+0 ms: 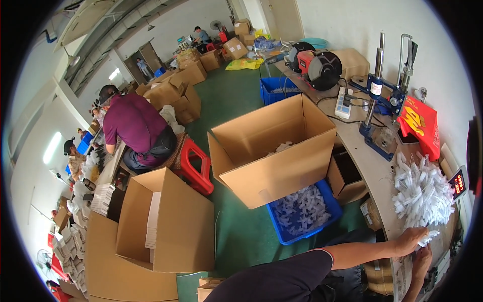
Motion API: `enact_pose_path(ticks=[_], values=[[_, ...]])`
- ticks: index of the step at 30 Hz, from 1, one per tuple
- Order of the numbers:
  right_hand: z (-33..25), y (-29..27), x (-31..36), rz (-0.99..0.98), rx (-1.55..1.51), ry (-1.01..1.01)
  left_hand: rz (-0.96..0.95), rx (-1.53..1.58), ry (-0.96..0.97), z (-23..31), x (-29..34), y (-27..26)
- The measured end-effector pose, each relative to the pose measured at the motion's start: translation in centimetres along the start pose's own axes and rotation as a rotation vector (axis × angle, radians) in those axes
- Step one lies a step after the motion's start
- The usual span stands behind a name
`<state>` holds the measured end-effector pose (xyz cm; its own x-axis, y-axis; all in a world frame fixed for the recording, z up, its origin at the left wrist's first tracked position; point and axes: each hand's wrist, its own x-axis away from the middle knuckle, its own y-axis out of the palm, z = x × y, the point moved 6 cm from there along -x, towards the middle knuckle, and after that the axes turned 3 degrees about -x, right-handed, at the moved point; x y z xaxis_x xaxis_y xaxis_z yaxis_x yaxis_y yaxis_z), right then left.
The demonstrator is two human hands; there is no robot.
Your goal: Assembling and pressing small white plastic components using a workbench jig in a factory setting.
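Observation:
At the bench on the right, my left hand point(410, 241) is closed on a small white ribbed plastic piece point(428, 237). Just below, my right hand point(421, 262) comes up from the lower edge with fingers curled at the same piece's lower end; its fingertips are partly hidden. Beyond both hands lies a large heap of similar white ribbed plastic pieces point(422, 191) on the worktable point(370, 168). A small display with red digits point(458, 184) stands beside the heap.
A blue hand press point(377, 100) and a red bag point(420, 126) stand farther along the bench. A big open carton point(276, 176) sits over a blue bin point(329, 199) of translucent pieces. Another carton point(186, 226), a red stool point(193, 166) and a seated co-worker point(136, 121) are leftward.

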<state>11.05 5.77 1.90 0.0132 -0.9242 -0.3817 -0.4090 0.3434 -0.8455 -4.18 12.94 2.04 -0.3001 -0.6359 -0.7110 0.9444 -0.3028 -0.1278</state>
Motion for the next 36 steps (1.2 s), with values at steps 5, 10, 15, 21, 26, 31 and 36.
enact_pose_path(ticks=[5,10,15,21,26,31,36], values=[[3.0,0.2,-0.1,0.017,0.028,0.115,0.072,-0.021,0.027,0.2,-0.1,-0.4],[3.0,-0.2,-0.8,-0.043,0.047,0.012,-0.009,-0.011,-0.027,-0.3,-0.1,-0.1],[7.4,-0.1,0.7,0.028,0.191,0.05,0.017,-0.003,-0.02,0.1,0.0,0.0],[8.4,0.7,1.4,-0.039,0.175,0.108,0.02,-0.005,-0.033,-0.2,0.1,0.1],[4.8,-0.7,1.2,0.064,0.007,0.087,0.022,0.011,-0.032,-0.1,0.1,-0.4],[7.6,-0.7,2.2,0.018,0.346,0.278,0.013,-0.003,0.012,0.0,0.1,-0.2],[7.4,-1.0,3.3,0.061,0.414,0.347,0.0,0.031,0.012,-1.0,0.4,1.2]])
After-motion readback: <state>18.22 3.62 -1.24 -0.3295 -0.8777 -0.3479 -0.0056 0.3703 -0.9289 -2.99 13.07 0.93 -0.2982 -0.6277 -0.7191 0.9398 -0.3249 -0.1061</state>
